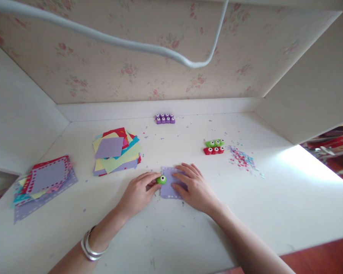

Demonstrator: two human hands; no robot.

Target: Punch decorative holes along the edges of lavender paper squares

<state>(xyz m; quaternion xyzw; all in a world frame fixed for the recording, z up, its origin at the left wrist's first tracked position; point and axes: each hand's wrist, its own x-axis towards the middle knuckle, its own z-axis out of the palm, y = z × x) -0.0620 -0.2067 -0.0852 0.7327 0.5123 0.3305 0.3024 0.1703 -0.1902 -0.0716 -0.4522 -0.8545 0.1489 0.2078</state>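
Note:
Between the fingers and thumb of my left hand (141, 190) is a small green craft punch (161, 179) with a dark star mark on its white top. It sits at the left edge of a purple paper sheet (168, 188), whose top and bottom edges show rows of punched holes. My right hand (193, 186) lies over the sheet's right part with its fingers spread flat, covering that side of the paper. Two silver bangles (90, 245) circle my left wrist.
A pile of coloured paper (118, 154) lies behind my left hand; a stack of hole-edged sheets (48, 177) is farther left. Purple punches (165, 118) stand near the back ledge. Green and red punches (214, 147) stand beside scattered confetti (244, 160). A white cable (125, 42) hangs above.

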